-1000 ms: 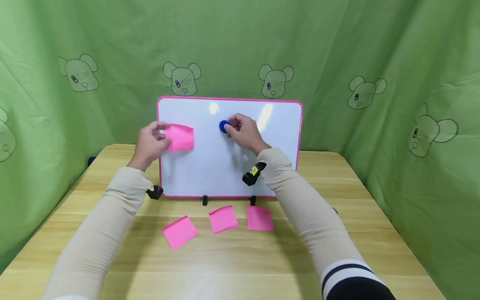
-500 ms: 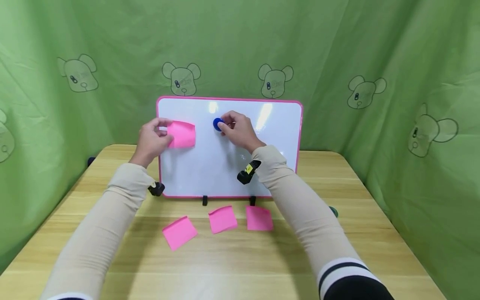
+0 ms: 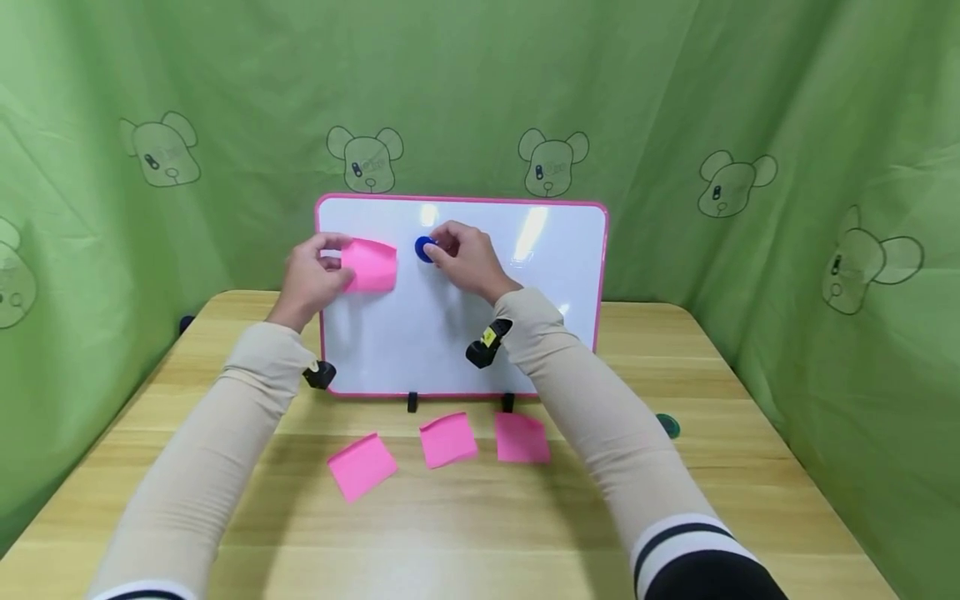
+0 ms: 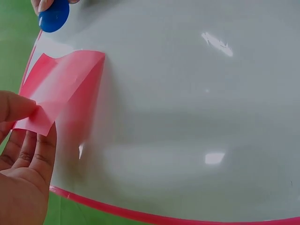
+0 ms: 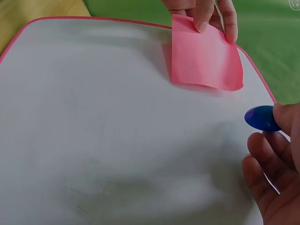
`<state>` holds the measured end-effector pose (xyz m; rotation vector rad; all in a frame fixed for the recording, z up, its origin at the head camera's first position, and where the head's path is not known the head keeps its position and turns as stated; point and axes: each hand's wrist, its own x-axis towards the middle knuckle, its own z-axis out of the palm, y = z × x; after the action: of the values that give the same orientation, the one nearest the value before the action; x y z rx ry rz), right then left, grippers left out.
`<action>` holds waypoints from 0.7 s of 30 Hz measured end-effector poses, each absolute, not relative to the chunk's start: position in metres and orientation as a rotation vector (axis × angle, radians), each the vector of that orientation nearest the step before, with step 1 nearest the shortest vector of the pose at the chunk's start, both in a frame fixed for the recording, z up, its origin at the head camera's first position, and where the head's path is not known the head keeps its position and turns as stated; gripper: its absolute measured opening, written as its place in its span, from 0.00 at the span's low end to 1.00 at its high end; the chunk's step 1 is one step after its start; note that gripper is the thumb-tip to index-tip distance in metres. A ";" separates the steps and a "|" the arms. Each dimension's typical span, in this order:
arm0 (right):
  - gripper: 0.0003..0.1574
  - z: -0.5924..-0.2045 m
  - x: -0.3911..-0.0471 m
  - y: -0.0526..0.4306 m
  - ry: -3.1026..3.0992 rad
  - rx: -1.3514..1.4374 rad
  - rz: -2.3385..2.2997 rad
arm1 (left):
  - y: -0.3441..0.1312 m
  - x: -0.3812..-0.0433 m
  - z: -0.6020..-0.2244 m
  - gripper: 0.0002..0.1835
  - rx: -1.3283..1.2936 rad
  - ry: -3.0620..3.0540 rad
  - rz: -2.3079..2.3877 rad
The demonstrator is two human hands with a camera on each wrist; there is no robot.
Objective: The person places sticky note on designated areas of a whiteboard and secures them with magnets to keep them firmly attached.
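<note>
Left hand [image 3: 311,279] pinches pink note [image 3: 372,267] in front of whiteboard [image 3: 390,354], right hand [image 3: 470,260] pinches blue disc [image 3: 422,247] (near note); three more notes [image 3: 448,441] on desk [image 3: 420,550].

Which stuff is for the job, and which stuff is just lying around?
Looks part of the job:
pink note, held by the left hand
blue disc, pinched by the right hand
whiteboard behind them

Just lying there, maybe spares:
three loose notes on the table
green disc
</note>
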<state>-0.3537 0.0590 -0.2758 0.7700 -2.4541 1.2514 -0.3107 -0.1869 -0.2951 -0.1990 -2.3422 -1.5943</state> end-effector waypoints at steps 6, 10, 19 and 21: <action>0.12 -0.274 -0.353 0.054 -2.447 0.781 1.203 | -0.182 -0.311 -0.293 0.28 -0.187 -2.344 -1.606; 0.12 -0.271 -0.353 0.049 -2.447 0.788 1.197 | -0.181 -0.311 -0.291 0.28 -0.177 -2.351 -1.592; 0.11 -0.265 -0.352 0.043 -2.475 0.781 1.191 | -0.180 -0.312 -0.287 0.28 -0.184 -2.351 -1.595; 0.11 -0.265 -0.352 0.041 -2.477 0.785 1.193 | -0.179 -0.312 -0.287 0.28 -0.181 -2.355 -1.589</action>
<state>-0.3523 0.0413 -0.2648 0.7848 -2.4774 1.1928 -0.3121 -0.1790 -0.2869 -0.1805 -2.3545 -1.5889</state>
